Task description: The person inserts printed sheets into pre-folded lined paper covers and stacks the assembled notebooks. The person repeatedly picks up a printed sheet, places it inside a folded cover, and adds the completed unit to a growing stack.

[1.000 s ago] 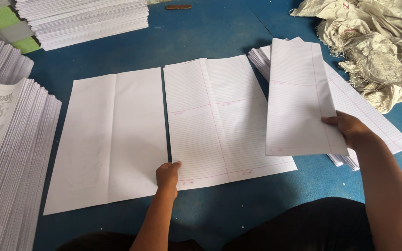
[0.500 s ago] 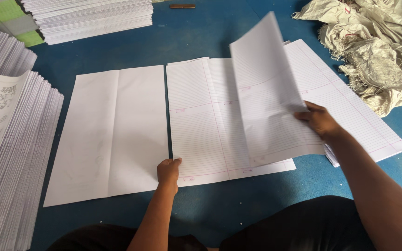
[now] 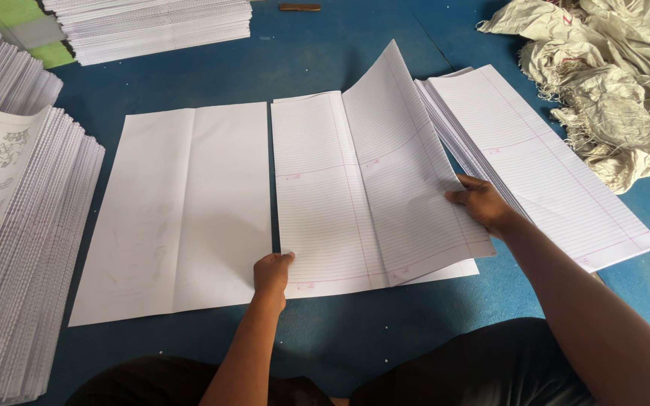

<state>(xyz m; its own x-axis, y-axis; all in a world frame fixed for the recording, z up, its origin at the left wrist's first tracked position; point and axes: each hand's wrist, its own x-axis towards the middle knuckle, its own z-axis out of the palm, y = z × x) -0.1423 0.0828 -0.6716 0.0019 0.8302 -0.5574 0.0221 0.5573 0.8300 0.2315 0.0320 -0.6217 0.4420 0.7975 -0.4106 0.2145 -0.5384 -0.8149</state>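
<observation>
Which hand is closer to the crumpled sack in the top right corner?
Right. The right hand holds a lined sheet beside the ruled stack next to the sack; the left hand rests farther away, at the middle sheets' bottom edge.

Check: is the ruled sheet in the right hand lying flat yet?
No. The ruled sheet is partly raised, its far edge curling up; the right hand grips its right edge.

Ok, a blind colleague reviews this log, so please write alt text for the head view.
A person's right hand lowers a lined sheet onto a middle pile of lined paper, which the left hand pins at its near edge. A blank folded sheet lies left, a lined stack right, on a blue surface.
</observation>
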